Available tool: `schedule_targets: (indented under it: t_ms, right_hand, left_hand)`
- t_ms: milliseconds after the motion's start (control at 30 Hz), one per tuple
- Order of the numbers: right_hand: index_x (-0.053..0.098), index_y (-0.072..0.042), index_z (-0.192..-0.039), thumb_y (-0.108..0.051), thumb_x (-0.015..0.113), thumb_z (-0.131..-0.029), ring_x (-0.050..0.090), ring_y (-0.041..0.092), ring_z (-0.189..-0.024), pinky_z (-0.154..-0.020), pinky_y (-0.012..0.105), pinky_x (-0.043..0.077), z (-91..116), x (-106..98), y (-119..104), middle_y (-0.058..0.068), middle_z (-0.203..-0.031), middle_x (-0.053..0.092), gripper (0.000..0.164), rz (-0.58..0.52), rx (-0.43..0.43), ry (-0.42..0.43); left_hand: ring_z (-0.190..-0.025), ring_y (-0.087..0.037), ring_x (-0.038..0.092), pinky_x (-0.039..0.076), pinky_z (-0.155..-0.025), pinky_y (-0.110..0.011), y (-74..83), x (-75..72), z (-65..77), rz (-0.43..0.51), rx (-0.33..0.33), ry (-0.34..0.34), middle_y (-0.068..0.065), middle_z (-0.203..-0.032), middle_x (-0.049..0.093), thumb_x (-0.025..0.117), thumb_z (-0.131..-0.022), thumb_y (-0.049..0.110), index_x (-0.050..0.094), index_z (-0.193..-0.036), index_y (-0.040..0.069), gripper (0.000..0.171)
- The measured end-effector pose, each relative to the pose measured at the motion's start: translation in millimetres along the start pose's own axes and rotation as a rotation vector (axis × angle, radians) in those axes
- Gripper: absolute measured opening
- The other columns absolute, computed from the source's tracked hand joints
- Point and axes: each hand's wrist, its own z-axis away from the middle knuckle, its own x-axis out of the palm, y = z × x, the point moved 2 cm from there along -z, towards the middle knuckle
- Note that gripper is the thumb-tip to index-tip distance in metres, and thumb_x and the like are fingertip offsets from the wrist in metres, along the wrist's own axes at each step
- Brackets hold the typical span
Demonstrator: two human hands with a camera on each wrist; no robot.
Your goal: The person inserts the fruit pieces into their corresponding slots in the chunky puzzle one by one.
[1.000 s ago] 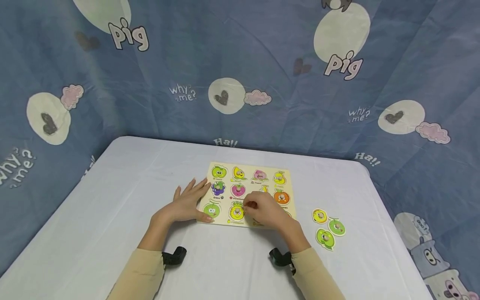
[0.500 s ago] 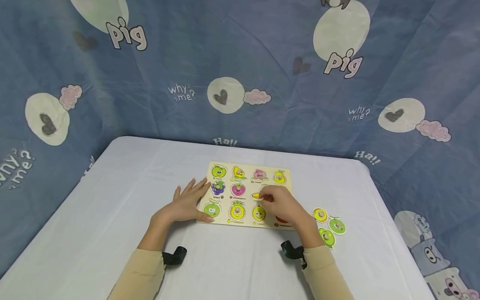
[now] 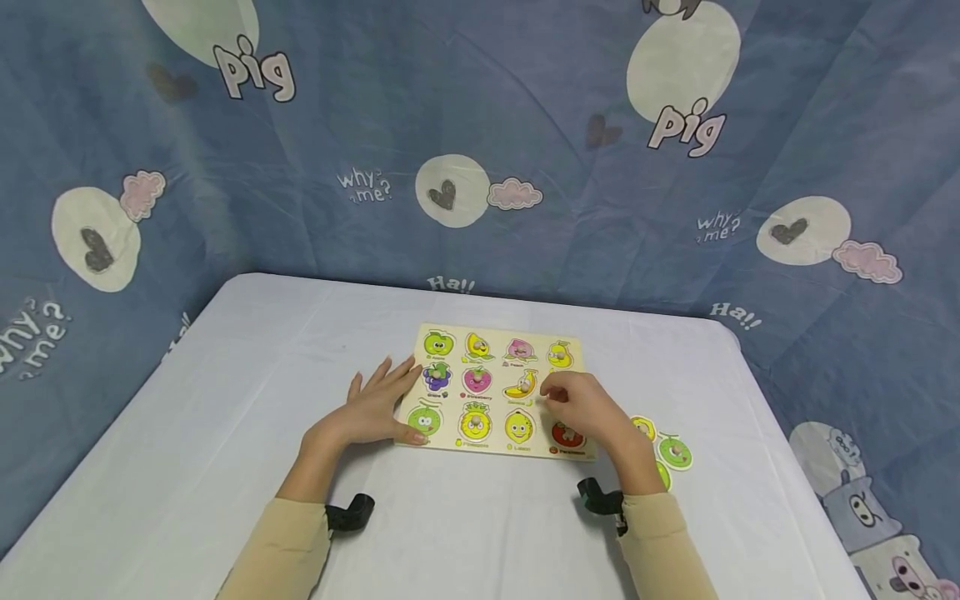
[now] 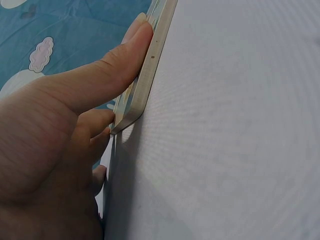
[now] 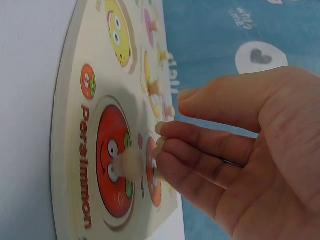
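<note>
Spotted the fruit puzzle board flat on the white counter, just at 6 o'clock of the view's centre. Rested the left grip at the board's 9 o'clock side, spread and released, with the thumb over the edge near 8 o'clock. Held the right grip at the board's 3 o'clock side, loosely bent and released, with thumb and fingers apart. Saw the orange piece close by those fingers; could not quite judge contact from that angle. Found the persimmon piece, with its wooden peg, at the board's 4 o'clock corner, and the banana piece near the right grip's 9 o'clock. Noticed three loose fruit pieces on the counter, toward 4 o'clock, partly behind the right forearm.
</note>
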Motion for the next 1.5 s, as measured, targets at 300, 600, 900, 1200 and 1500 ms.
schedule_targets:
  t_ms: [300, 600, 900, 1200, 1500]
  right_hand:
    - [0.073, -0.015, -0.099, -0.013, 0.067, -0.091, 0.058, 0.016, -0.083, -0.076, 0.033, 0.051, 4, -8, 13, 0.000, -0.091, 0.068, 0.010, 0.019, 0.073, -0.016]
    - [0.072, -0.011, -0.098, -0.010, 0.066, -0.088, 0.059, 0.017, -0.084, -0.076, 0.033, 0.050, 7, -17, 24, 0.003, -0.091, 0.069, 0.012, 0.021, 0.118, -0.025]
    - [0.072, -0.011, -0.096, -0.008, 0.063, -0.088, 0.055, 0.020, -0.081, -0.069, 0.031, 0.047, 11, -28, 34, 0.005, -0.089, 0.065, 0.012, 0.038, 0.151, -0.017]
    - [0.070, -0.008, -0.095, -0.009, 0.063, -0.090, 0.056, 0.020, -0.082, -0.068, 0.031, 0.048, 18, -35, 43, 0.007, -0.091, 0.067, 0.008, 0.057, 0.194, -0.034]
    - [0.071, -0.007, -0.094, -0.008, 0.063, -0.088, 0.056, 0.023, -0.083, -0.074, 0.037, 0.049, 23, -42, 53, 0.009, -0.093, 0.068, 0.010, 0.111, 0.194, -0.043]
  left_hand:
    - [-0.155, -0.043, -0.001, -0.010, -0.115, -0.074, -1.3, 1.8, 0.0, 0.004, -0.006, 0.002, -0.008, -0.168, 0.015, 0.086, -0.057, 0.059, 0.027, -0.158, 0.012, 0.126]
    - [-0.155, -0.043, -0.002, -0.010, -0.115, -0.074, -3.3, 3.2, -0.2, 0.009, -0.002, 0.004, -0.008, -0.168, 0.014, 0.086, -0.056, 0.061, 0.027, -0.158, 0.012, 0.128]
    - [-0.155, -0.042, -0.002, -0.010, -0.115, -0.074, -2.2, 3.0, -0.7, 0.005, 0.002, 0.001, -0.007, -0.169, 0.014, 0.086, -0.058, 0.060, 0.026, -0.158, 0.013, 0.126]
    - [-0.155, -0.043, -0.002, -0.010, -0.115, -0.074, -3.0, 3.0, -1.4, 0.004, 0.009, -0.004, -0.007, -0.169, 0.013, 0.086, -0.058, 0.060, 0.026, -0.158, 0.013, 0.126]
    - [-0.155, -0.042, -0.002, -0.010, -0.115, -0.073, -4.2, 3.2, -1.9, -0.002, 0.001, 0.001, -0.007, -0.169, 0.013, 0.086, -0.058, 0.061, 0.025, -0.158, 0.013, 0.127]
